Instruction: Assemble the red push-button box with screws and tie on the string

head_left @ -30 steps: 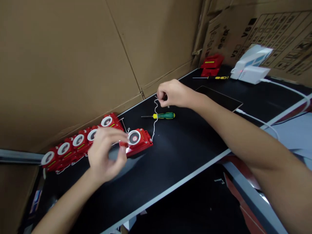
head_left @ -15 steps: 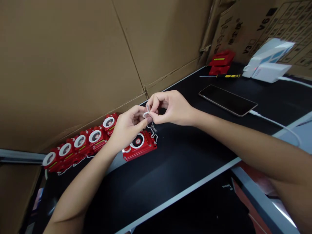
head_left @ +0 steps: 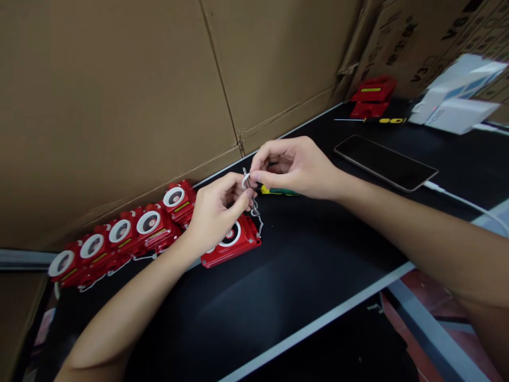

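Observation:
My left hand (head_left: 214, 212) pinches a small silvery metal piece (head_left: 245, 171) between thumb and fingers, its lower part hidden by the fingertips. A short white cord (head_left: 245, 181) curves up from there to my right hand (head_left: 300, 167), whose thumb and forefinger are closed on its end. Below hangs a thin chain (head_left: 259, 218), reaching the right end of a red box (head_left: 233, 253) with a white ring on its face. That box lies on the black tabletop, partly covered by my left hand.
Several similar red boxes (head_left: 148, 225) stand in a row along the cardboard wall (head_left: 151, 95). A yellow-green screwdriver handle (head_left: 278, 191) lies behind my right hand. Farther right are a phone (head_left: 385, 162) with a cable, another screwdriver (head_left: 387, 121), red parts (head_left: 371, 98) and white boxes (head_left: 457, 114).
My right hand has drawn slightly up and right from my left, and the white cord's curve shows more. The yellow-green screwdriver handle has come into sight. The whole view has shifted a little.

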A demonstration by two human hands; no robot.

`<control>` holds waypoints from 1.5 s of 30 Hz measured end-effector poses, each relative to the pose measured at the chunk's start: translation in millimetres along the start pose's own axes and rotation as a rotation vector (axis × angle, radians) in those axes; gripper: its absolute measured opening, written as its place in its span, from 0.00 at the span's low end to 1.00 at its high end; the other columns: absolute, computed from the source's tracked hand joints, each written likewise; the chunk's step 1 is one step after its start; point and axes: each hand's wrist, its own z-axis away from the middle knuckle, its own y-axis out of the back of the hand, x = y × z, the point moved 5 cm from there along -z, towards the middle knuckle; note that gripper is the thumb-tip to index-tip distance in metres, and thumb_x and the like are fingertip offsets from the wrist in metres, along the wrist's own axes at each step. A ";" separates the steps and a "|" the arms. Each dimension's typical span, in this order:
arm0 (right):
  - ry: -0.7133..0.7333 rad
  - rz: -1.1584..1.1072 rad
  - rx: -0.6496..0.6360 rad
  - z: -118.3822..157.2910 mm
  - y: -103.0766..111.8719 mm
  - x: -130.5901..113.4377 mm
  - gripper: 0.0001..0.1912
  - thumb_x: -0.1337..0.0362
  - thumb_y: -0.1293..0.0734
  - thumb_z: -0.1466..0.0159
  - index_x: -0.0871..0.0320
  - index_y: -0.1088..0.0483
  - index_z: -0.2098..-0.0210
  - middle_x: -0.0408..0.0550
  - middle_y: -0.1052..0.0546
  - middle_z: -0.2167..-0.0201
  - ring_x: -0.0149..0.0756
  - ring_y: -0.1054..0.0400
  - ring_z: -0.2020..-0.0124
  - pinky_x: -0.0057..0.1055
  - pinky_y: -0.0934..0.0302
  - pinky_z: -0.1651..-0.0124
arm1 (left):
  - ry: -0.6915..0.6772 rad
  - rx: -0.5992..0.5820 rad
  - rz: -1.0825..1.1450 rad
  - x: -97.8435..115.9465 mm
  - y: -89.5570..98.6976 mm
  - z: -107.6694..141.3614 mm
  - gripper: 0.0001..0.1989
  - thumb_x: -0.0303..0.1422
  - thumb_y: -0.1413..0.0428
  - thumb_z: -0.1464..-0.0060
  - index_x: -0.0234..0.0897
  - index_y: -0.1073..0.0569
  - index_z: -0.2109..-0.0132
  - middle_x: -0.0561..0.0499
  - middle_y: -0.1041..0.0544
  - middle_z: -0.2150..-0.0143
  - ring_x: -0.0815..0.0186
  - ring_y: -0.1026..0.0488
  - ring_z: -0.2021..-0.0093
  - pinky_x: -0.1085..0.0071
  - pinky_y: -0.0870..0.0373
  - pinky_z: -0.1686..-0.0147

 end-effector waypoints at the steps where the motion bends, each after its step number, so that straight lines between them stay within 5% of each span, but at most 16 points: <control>1: -0.006 0.007 -0.005 0.6 -0.7 0.6 0.09 0.65 0.18 0.38 0.60 0.19 0.64 0.46 0.16 0.68 0.31 0.22 0.67 0.27 0.26 0.62 | -0.018 -0.004 -0.058 0.9 0.6 0.1 0.06 0.32 0.39 0.30 0.39 0.21 0.59 0.53 0.17 0.65 0.66 0.19 0.66 0.70 0.22 0.61; 8: 0.037 -0.040 -0.062 0.3 -3.9 7.4 0.10 0.62 0.19 0.35 0.59 0.20 0.64 0.46 0.16 0.61 0.31 0.21 0.66 0.29 0.24 0.63 | -0.086 -0.049 -0.209 8.2 2.3 -0.9 0.15 0.36 0.42 0.23 0.38 0.18 0.61 0.51 0.15 0.66 0.65 0.18 0.66 0.69 0.25 0.59; 16: -0.106 -0.119 -0.039 2.2 -6.7 9.3 0.20 0.61 0.12 0.43 0.61 0.23 0.63 0.46 0.17 0.70 0.35 0.20 0.69 0.31 0.23 0.62 | -0.034 -0.068 -0.269 7.3 2.1 -0.7 0.16 0.36 0.41 0.25 0.40 0.19 0.64 0.50 0.14 0.66 0.62 0.17 0.64 0.67 0.24 0.58; 21: -0.117 -0.071 -0.003 2.2 -5.6 10.2 0.18 0.62 0.12 0.44 0.62 0.20 0.64 0.47 0.16 0.69 0.31 0.21 0.67 0.28 0.26 0.61 | 0.088 0.002 -0.096 6.7 11.2 -1.9 0.09 0.38 0.33 0.32 0.39 0.18 0.50 0.48 0.12 0.56 0.61 0.14 0.59 0.66 0.17 0.53; 25: -0.125 -0.090 -0.003 2.4 -7.5 13.7 0.19 0.63 0.11 0.46 0.61 0.20 0.64 0.45 0.16 0.69 0.30 0.23 0.69 0.27 0.27 0.63 | 0.070 0.089 -0.008 11.7 17.4 -1.7 0.10 0.34 0.29 0.37 0.39 0.19 0.52 0.50 0.13 0.56 0.63 0.14 0.57 0.67 0.15 0.50; 33: -0.143 -0.082 0.000 2.9 -7.9 15.8 0.20 0.61 0.11 0.46 0.61 0.21 0.64 0.45 0.17 0.70 0.29 0.24 0.70 0.27 0.29 0.65 | 0.079 0.108 -0.088 9.3 20.6 -1.1 0.06 0.37 0.31 0.35 0.40 0.16 0.58 0.49 0.14 0.60 0.61 0.17 0.60 0.62 0.15 0.52; 45: -0.152 -0.120 -0.009 2.4 -7.6 17.9 0.18 0.65 0.12 0.46 0.61 0.20 0.63 0.43 0.18 0.69 0.27 0.27 0.69 0.25 0.30 0.64 | 0.040 0.149 -0.145 20.2 23.2 -2.5 0.05 0.34 0.33 0.38 0.41 0.21 0.62 0.51 0.18 0.63 0.64 0.22 0.64 0.67 0.20 0.62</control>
